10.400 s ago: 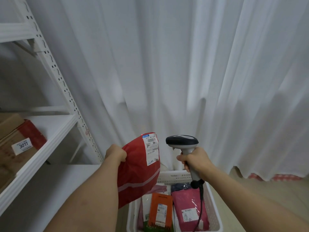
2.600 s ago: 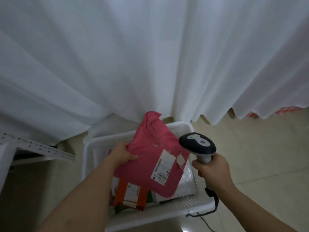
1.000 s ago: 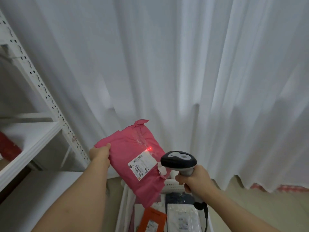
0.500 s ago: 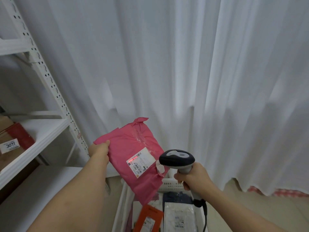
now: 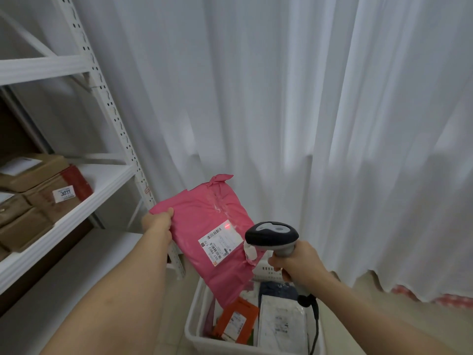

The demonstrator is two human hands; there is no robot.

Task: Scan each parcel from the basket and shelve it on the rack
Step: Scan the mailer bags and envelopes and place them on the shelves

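Note:
My left hand [image 5: 158, 224] grips the left edge of a pink poly-bag parcel [image 5: 202, 221], held tilted above the basket. Its white shipping label [image 5: 220, 243] faces me, and a red laser dot sits just above the label's top edge. My right hand [image 5: 298, 262] grips the handle of a grey-and-black barcode scanner [image 5: 271, 235], whose head points at the parcel from the right. Below stands the white plastic basket [image 5: 197, 331] holding an orange parcel [image 5: 236, 320], a white parcel [image 5: 280, 326] and a dark one.
The white metal rack [image 5: 107, 180] stands at left; its middle shelf carries brown cardboard boxes [image 5: 38, 201], one tagged 3011, with bare shelf to their right. A white curtain [image 5: 307, 124] hangs behind. The scanner cable trails down by the basket's right side.
The view has swung slightly left, showing more of the rack. The laser dot has shifted from the label's barcode to just above the label. Both hands keep their holds.

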